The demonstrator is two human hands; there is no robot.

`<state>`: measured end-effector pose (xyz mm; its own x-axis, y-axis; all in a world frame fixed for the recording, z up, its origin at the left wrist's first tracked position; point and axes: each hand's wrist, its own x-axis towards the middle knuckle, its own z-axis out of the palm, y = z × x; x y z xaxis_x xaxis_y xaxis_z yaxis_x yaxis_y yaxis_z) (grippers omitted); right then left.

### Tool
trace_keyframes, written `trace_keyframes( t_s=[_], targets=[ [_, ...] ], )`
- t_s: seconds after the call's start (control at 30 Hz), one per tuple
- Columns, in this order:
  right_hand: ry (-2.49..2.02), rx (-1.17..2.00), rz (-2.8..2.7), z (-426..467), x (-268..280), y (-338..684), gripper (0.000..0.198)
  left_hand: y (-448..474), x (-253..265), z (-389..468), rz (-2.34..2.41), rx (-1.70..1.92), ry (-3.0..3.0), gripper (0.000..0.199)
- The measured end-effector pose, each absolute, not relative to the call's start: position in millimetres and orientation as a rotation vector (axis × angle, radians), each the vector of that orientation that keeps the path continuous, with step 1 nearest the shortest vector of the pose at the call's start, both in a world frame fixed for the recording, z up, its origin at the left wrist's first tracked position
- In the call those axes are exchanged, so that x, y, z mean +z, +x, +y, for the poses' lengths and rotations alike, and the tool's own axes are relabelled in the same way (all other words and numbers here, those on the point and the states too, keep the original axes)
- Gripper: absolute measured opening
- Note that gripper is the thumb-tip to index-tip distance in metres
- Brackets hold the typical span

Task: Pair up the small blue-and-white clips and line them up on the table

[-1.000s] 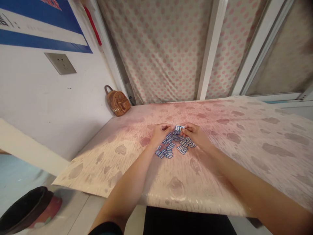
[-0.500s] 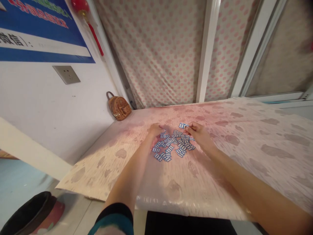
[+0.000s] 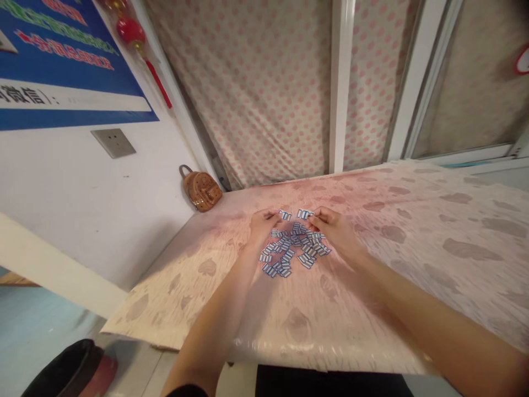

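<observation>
My left hand (image 3: 265, 221) pinches a small white card with blue stripes (image 3: 285, 215) by its left end. In my right hand (image 3: 330, 221), closed at the fingertips, is another blue-and-white striped card (image 3: 304, 214). Both cards are held up side by side with a narrow gap between them. Just below and nearer to me, a loose pile of similar striped cards (image 3: 285, 241) lies spread on the tablecloth, many overlapping. The cards' print is too small to read.
A patterned pale tablecloth (image 3: 372, 309) covers the table. A small brown backpack-shaped bag (image 3: 202, 190) stands at the back left by the wall. Behind the table hangs a dotted curtain (image 3: 264, 99). A dark-rimmed bin (image 3: 70, 369) is on the floor at lower left.
My left hand has picked up a card from around the pile's far left edge and raised it beside the other. My right hand keeps its card, slightly shifted left.
</observation>
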<state>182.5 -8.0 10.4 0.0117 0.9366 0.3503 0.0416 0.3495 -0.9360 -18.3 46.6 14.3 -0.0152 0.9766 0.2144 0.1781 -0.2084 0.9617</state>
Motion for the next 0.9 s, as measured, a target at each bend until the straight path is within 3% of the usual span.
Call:
trace_keyframes(
  t_s=[0.23,0.9],
  targets=[
    [-0.97,0.919,-1.426,-20,14,172,0.024,10,14,3,0.988,1.345,1.218,0.019],
    [-1.073,0.855,-1.429,-27,16,169,0.018,19,14,-14,0.995,1.373,1.292,0.016]
  ],
)
